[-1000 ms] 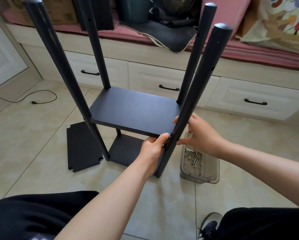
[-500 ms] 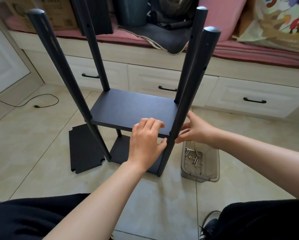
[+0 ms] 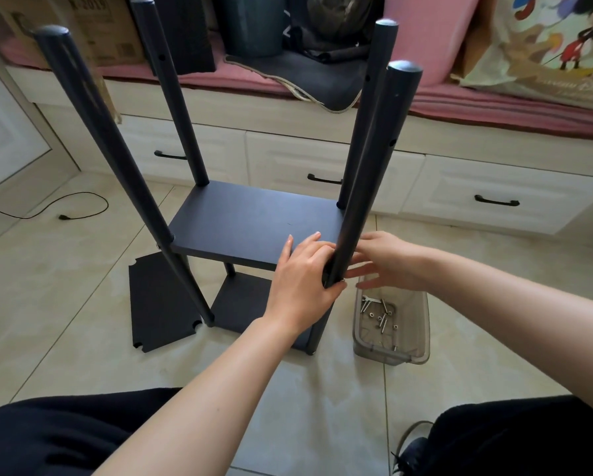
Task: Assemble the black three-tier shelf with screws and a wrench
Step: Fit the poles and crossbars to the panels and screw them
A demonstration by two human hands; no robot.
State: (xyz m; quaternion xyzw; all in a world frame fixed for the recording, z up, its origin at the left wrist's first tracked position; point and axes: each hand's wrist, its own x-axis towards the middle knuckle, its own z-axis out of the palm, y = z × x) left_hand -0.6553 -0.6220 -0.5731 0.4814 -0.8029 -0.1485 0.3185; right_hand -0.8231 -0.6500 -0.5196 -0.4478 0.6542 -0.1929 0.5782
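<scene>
My left hand (image 3: pixel 300 286) grips the near-right post (image 3: pixel 367 180) at the middle shelf (image 3: pixel 250 221); my right hand (image 3: pixel 387 261) touches the post, fingers (image 3: pixel 358 266) straight.

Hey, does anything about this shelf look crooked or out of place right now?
One thing: the third shelf board lies flat on the floor tiles left of the frame, not yet fitted. The four poles look splayed, but that may be the wide lens. Both the left hand and the right hand are at the near right pole.
</scene>
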